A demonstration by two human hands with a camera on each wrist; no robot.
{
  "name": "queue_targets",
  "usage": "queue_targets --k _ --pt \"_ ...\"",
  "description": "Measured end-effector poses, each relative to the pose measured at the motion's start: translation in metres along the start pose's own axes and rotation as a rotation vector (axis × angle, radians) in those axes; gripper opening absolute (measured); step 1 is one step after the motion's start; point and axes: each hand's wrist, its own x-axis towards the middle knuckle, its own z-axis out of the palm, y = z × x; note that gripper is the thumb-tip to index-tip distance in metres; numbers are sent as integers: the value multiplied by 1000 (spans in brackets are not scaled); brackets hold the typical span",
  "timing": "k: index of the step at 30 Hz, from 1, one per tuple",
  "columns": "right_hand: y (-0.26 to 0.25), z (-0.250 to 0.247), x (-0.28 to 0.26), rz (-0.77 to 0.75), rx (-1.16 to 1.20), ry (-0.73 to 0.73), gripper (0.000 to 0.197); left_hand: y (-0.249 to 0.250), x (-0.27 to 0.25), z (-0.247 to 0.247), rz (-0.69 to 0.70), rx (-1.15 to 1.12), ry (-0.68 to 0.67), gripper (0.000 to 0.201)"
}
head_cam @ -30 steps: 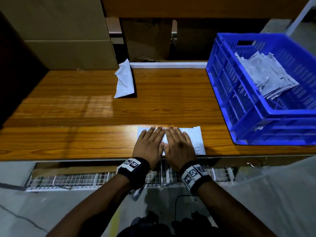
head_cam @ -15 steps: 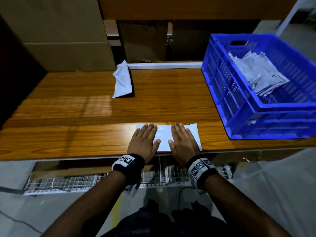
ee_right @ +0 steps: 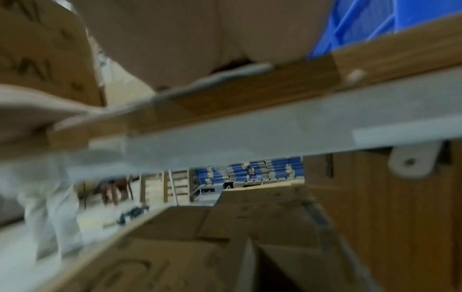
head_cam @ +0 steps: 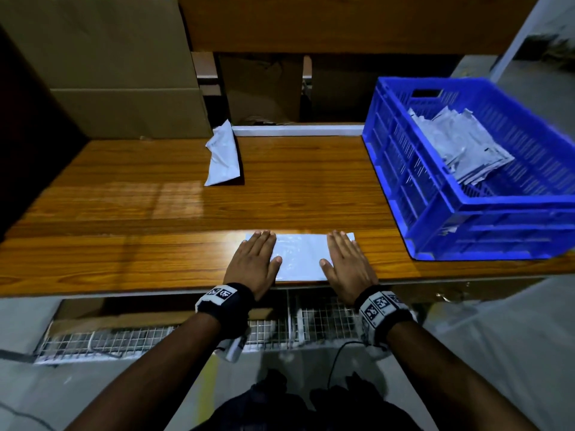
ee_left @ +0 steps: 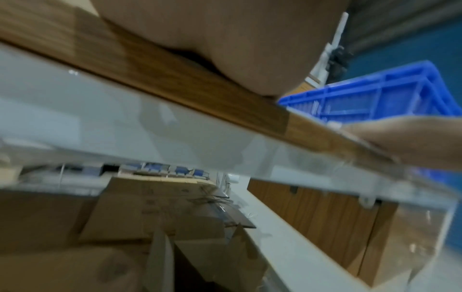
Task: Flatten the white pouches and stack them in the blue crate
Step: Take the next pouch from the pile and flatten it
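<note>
A flat white pouch (head_cam: 300,256) lies at the front edge of the wooden table (head_cam: 124,244). My left hand (head_cam: 253,259) presses flat on its left end, and my right hand (head_cam: 345,262) presses flat on its right end, fingers straight. A second, crumpled white pouch (head_cam: 222,155) lies at the back of the table. The blue crate (head_cam: 466,209) stands on the right and holds a stack of white pouches (head_cam: 457,147). The wrist views are blurred; the left one shows my palm (ee_left: 225,39) on the table edge, the right one shows the pouch edge (ee_right: 232,75) under my palm.
Cardboard boxes (head_cam: 118,73) stand behind the table at the back left, and a wooden shelf unit (head_cam: 311,23) rises behind it. A wire grid (head_cam: 155,337) sits below the table's front edge.
My hands, side by side at the pouch's middle a second ago, have slid apart toward its two ends, and more of the pouch shows between them.
</note>
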Motion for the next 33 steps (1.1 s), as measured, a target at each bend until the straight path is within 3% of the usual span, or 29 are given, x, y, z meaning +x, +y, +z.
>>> queue_targets --k 6,10,14,19,21,23,26,29,31,33 --pt "3 12 -1 -17 -42 135 69 -2 0 5 11 74 20 75" --pt "0 5 -1 -2 -21 64 71 -2 0 3 20 14 -4 77" --pt "-2 -12 0 18 -63 -80 73 -15 3 1 50 -160 -7 80" --pt "-24 -18 -10 -120 -216 -152 103 -23 -1 -10 6 -460 61 86" --pt "-33 -16 -18 -126 -288 -145 100 -29 -6 -13 -27 -553 88 89" --pt "-36 -23 -20 -120 -308 -95 85 -32 -9 -18 -92 -696 118 88" --pt "-36 -37 -18 -110 -150 -26 65 -39 -9 -24 -194 -910 148 87" --pt "-35 -56 -15 9 210 84 49 -35 -4 -36 -250 -1179 67 104" --pt "-35 -72 -14 49 408 145 43 -18 -1 -46 -291 -1416 -14 89" --pt "-38 -89 -14 61 603 171 38 3 7 -58 -281 -1512 -102 77"
